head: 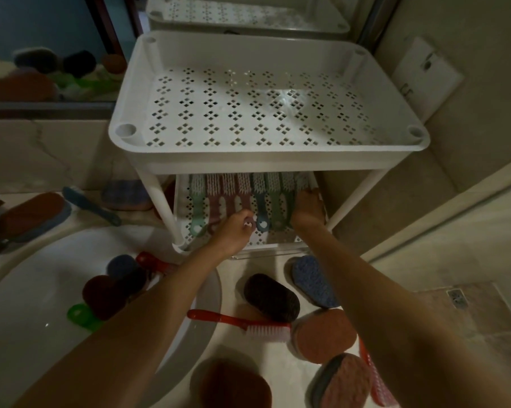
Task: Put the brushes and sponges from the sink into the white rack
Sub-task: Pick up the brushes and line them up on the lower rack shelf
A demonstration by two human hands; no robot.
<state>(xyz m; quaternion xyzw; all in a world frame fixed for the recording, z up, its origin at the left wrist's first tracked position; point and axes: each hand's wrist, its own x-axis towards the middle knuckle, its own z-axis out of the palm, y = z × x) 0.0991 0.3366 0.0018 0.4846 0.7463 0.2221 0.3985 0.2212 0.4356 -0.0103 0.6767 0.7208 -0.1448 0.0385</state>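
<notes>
The white rack [266,154] has a bare perforated top shelf and a lower shelf holding a row of several brushes, green, pink and blue [261,213]. My left hand [233,231] is closed around the handle of a pink brush [244,198] in that row. My right hand [307,209] rests over the rightmost green brush [288,198]; its grip is hidden. The white sink [21,304] at lower left holds dark round sponges [107,293], a green brush handle [79,315] and a red brush [154,262].
On the counter in front of the rack lie a red-handled brush [242,323], a black sponge [271,297], a blue sponge [314,281], orange sponges [324,334] and a pink one [348,381]. Left of the rack lie a blue brush [92,206] and more sponges. A wall stands close on the right.
</notes>
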